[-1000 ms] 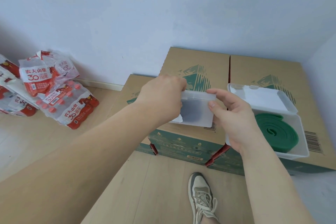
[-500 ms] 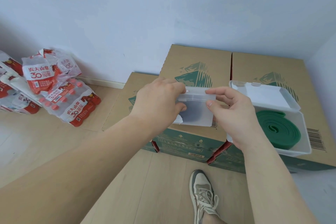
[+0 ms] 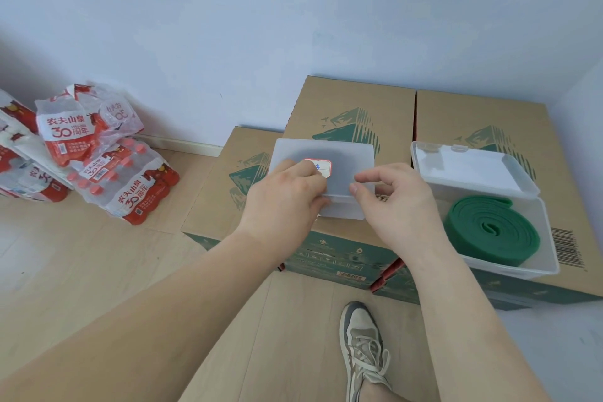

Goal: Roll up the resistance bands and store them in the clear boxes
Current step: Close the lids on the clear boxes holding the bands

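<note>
While my left hand (image 3: 280, 202) grips the labelled clear box (image 3: 346, 153) left of the open box (image 3: 509, 271) holding the green band (image 3: 489, 232), my right hand (image 3: 398, 202) curls at its lid, contact unclear. Lid step, I reckon; next, snap it shut.

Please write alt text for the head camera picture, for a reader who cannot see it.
A person's left hand holds a closed clear box on a cardboard carton, with the right hand at its front edge. To its right, an open clear box holds a rolled green resistance band.
</note>
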The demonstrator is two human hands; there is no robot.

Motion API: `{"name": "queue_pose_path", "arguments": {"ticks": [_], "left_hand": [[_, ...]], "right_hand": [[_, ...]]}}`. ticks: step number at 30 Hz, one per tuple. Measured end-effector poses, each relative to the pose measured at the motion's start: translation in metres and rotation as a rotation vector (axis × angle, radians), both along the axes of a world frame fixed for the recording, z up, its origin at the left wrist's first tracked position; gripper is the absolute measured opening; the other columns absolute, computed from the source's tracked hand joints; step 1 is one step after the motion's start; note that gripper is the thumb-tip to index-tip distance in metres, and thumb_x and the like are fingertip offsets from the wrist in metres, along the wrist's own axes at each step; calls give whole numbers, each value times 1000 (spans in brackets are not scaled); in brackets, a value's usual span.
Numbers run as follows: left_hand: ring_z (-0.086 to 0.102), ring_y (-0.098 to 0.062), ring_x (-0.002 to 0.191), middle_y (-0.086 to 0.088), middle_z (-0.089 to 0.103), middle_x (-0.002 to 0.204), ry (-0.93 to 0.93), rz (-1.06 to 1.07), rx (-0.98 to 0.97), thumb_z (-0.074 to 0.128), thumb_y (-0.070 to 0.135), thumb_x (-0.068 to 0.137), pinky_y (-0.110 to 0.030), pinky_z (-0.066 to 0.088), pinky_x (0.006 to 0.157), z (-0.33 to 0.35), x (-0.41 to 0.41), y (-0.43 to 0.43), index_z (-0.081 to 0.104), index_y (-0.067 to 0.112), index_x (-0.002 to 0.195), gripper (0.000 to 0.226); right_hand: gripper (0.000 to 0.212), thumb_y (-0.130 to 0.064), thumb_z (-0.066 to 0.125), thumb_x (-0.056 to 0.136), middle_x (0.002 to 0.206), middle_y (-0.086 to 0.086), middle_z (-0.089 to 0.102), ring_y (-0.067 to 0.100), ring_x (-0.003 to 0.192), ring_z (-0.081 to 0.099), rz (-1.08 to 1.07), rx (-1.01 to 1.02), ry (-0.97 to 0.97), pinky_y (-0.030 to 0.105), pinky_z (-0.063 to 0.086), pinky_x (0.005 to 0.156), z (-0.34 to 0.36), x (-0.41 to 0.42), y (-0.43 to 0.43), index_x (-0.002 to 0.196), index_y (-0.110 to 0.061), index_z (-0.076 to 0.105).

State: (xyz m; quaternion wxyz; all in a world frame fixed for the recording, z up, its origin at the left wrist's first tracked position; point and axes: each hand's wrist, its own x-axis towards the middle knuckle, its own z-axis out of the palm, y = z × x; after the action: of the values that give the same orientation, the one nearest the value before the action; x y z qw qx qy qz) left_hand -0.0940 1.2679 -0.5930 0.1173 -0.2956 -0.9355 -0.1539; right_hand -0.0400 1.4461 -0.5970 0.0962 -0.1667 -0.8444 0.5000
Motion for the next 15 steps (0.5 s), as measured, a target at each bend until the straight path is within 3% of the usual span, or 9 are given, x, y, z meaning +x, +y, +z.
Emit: {"name": "queue_pose_path", "arguments": {"ticks": [4, 8, 11, 13, 15], "left_hand": [[57, -22, 105, 6, 68, 103, -99, 17, -37, 70, 30, 95, -38, 54, 65, 6, -13, 5, 73, 15, 89, 16], [50, -18, 111, 8, 61, 110, -115, 42, -274, 57, 39, 101, -30, 41, 67, 24, -16, 16, 71, 20, 102, 23], [50, -20, 117, 8, 60, 120, -60, 23, -431, 52, 45, 101, -30, 40, 77, 40, -6, 35, 70, 23, 109, 29], [51, -22, 117, 6, 59, 127, -22, -70, -297, 57, 42, 99, -36, 49, 84, 46, 7, 56, 71, 21, 110, 28], [54, -21, 115, 6, 59, 126, -139, -202, -145, 60, 40, 97, -42, 54, 85, 49, 26, 84, 70, 22, 115, 27]], "right_hand": [[18, -31, 74, 95, 117, -16, 64, 3, 105, 65, -9, -58, -10, 24, 53, 87, 4, 6, 4, 113, -30, 74], [10, -31, 71, 97, 108, -20, 70, -6, 104, 62, -108, -116, 28, 16, 49, 84, 15, 12, 25, 106, -32, 75], [7, -27, 70, 97, 103, -20, 72, -4, 101, 64, -235, -117, 115, 7, 48, 82, 26, 19, 45, 101, -31, 75], [9, -31, 68, 98, 107, -24, 69, -1, 106, 61, -337, -83, 154, 14, 47, 89, 31, 28, 65, 104, -32, 75], [22, -38, 65, 98, 122, -23, 63, 4, 120, 54, -417, -10, 76, 26, 43, 101, 29, 40, 88, 120, -33, 69]]}}
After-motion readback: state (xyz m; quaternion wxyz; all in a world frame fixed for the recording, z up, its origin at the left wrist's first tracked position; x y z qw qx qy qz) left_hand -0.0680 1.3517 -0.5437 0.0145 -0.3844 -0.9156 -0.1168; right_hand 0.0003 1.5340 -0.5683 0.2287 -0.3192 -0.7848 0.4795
